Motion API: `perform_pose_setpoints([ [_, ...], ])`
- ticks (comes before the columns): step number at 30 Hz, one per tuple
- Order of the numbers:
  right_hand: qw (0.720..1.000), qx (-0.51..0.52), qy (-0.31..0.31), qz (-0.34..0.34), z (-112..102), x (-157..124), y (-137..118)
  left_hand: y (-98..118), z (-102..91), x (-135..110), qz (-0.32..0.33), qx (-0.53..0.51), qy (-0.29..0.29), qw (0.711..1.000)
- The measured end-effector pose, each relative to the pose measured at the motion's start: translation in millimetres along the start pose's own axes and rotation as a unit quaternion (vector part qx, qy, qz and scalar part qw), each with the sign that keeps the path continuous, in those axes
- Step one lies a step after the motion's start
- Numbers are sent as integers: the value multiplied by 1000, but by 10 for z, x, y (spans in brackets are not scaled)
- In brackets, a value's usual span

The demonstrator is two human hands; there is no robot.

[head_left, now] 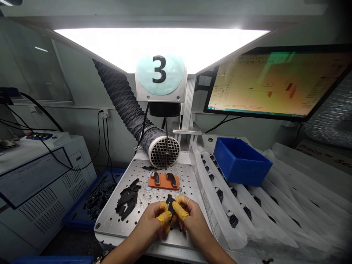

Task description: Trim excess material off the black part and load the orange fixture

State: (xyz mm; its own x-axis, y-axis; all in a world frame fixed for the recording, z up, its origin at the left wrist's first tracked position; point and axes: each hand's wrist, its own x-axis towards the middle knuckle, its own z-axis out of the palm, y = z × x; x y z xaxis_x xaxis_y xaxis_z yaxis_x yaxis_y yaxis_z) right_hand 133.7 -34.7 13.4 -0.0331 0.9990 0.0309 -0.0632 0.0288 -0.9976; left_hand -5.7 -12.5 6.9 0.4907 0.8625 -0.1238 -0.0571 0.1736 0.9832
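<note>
Between my two hands I hold a small flat black part [171,204] over the front of a perforated metal plate [150,201]. My left hand [158,218] pinches it from the left, my right hand [183,211] from the right. Yellow finger cots cover several fingertips on both. Just beyond, an orange fixture block [164,182] carries two curved black pieces with mesh-patterned faces, one at its left [155,178] and one at its right [172,179]. Left of my hands lies a loose pile of flat black parts [128,200]. The lower end of the held part is hidden by my fingers.
A hose with a round grille [164,152] stands behind the fixture, under a laser-like head [165,109]. At right are a blue bin [242,163] and white sleeves [220,220] with mesh-faced pieces. A blue tray [100,198] of black parts sits lower left. A monitor [275,84] hangs right.
</note>
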Motion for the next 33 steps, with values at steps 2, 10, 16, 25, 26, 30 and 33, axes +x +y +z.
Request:
perform_pose_setpoints([
  [2,1000,-1,1,0,-1,-1,-3,-1,0,-2,1,0,0,1000],
  [10,1000,3,1,1,2,-1,1,21,2,-16,0,2,7,1000],
  [16,1000,0,4,1,1,2,-4,17,1,-12,-1,4,1,1000],
  [25,1000,-3,1,-3,0,-5,2,33,4,-31,-1,4,2,1000],
  [26,1000,-3,1,-3,-1,-5,5,27,0,-30,0,5,1,1000],
  [30,1000,2,2,-7,-6,0,15,9,-10,-19,1,9,-6,1000],
  [33,1000,5,1,-12,-6,4,17,18,-6,-15,1,12,-5,1000],
])
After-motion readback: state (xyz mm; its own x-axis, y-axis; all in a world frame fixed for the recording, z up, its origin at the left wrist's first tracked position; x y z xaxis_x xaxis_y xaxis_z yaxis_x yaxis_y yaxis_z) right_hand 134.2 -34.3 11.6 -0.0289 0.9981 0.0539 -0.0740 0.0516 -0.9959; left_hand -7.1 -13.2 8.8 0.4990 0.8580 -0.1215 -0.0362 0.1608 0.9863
